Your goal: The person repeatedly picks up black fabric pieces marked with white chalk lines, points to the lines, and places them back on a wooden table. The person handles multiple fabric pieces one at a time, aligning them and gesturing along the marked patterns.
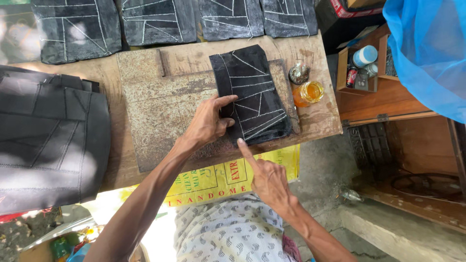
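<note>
From the head view, the left hand [208,123] presses flat, fingers spread, on a black chalk-lined cloth [252,94] lying on the counter [155,111], while the right hand [268,179] touches its near edge with one extended forefinger, gripping nothing.

I see a worn wooden workbench [310,119], its near edge draped with a yellow printed sack [218,179]. A rusted metal plate [155,104] lies at its centre. On the plate rests a black stitched panel [252,92], reaching toward the right edge. Beside it, at the right edge, stand a small metal pot [299,73] and a jar of amber liquid [308,93]. Four similar dark panels [155,19] line the far edge. A stack of black material [48,140] overhangs the left end.
</note>
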